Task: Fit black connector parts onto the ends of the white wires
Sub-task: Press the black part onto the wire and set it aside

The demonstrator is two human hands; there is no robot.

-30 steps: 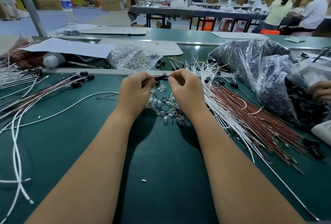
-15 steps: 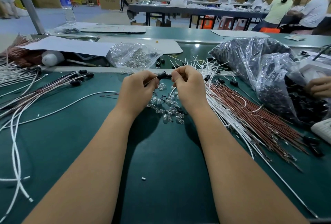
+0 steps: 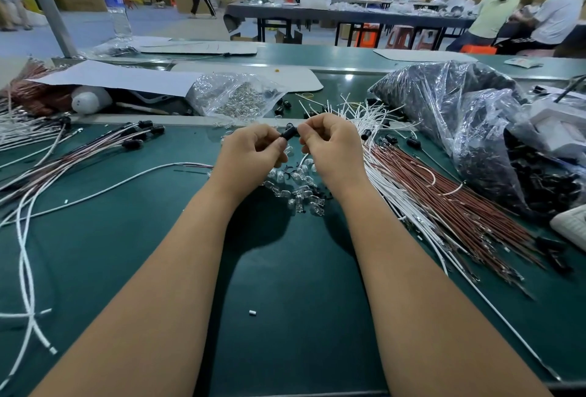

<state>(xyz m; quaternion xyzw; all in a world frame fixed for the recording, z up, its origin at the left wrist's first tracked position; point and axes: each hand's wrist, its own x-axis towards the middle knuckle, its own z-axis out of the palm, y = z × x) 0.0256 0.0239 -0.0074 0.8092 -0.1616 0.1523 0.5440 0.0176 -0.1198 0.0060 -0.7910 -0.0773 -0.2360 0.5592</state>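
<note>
Both hands sit slightly higher over the dark green table (image 3: pixel 285 285) than a second ago, the grip between them unchanged. From my remote seat I see my left hand (image 3: pixel 250 155) and right hand (image 3: pixel 333 149) pinching opposite ends of one small black cylindrical plastic connector part (image 3: pixel 289 135), fingers curled tight around it, held just above a scatter of small clear glass bulbs (image 3: pixel 298 187). A thin white insulated wire (image 3: pixel 126 182) runs off leftward from under the left hand; whether its end is already inside the connector I cannot tell, as my fingers hide it.

The risk, as I judge it: a skewed push could bend the wire's tip instead of seating it, or the tiny part could slip and drop among the bulbs. Just beside the right hand lies the loose bundle of white and reddish-brown wires (image 3: pixel 444 203), which a careless wrist could drag. A crinkled clear plastic bag of black parts (image 3: pixel 459 117) sits beyond.
</note>
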